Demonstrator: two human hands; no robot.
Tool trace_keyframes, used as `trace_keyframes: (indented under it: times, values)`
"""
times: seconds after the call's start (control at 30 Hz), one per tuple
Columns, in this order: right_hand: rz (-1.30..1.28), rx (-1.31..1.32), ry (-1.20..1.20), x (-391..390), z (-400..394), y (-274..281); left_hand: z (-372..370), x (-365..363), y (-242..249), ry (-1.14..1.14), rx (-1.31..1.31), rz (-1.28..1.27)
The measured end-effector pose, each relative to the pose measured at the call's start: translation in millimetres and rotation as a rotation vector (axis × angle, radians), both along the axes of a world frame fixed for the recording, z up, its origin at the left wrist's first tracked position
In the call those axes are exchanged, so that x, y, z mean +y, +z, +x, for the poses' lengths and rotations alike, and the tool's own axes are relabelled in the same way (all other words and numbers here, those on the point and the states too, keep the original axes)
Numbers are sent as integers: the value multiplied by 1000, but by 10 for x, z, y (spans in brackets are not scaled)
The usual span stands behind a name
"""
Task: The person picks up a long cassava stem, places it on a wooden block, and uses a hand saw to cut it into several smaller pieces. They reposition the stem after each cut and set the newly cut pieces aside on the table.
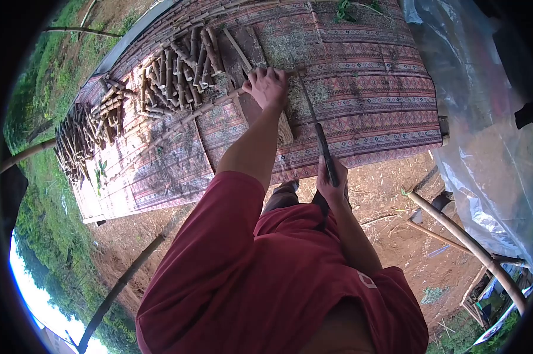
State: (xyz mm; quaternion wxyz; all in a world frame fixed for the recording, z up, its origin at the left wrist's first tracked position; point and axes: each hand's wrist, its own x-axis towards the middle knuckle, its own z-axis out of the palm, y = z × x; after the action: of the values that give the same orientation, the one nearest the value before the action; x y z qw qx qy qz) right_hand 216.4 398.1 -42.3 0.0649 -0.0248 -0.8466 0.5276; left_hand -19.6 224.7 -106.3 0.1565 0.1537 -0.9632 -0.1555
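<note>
My left hand [267,88] is closed over a long brown woody stem [219,101], pressing it down on a wooden board [284,127]. The stem runs slantwise across the patterned cloth, and its right end shows just past my fingers. In my right hand [332,177], at the table's near edge, is the black handle of a saw [320,141]. Its long thin blade points away from me and meets the stem's end region, right of my left hand. Pale sawdust and bits lie scattered around the blade.
Cut stem pieces [175,74] are piled on the cloth-covered table [372,100], left of my hands. More bundles [77,138] lie at its far left end. Green leaves [346,10] rest at the far edge. Clear plastic sheeting [484,135] hangs at the right, near wooden poles [467,242].
</note>
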Motion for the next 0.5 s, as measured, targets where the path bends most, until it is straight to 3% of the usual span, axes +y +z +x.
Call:
trace_keyframes:
  times: [0.23, 0.33, 0.5]
  values:
    - [-103, 112, -61, -272, -709, -107, -6, 21, 32, 33, -23, -3]
    - [-49, 38, 41, -81, -376, 0, -11, 28, 14, 35, -26, 6]
    - [-40, 75, -23, 22, 28, 19, 10, 4, 63, 5, -41, 12]
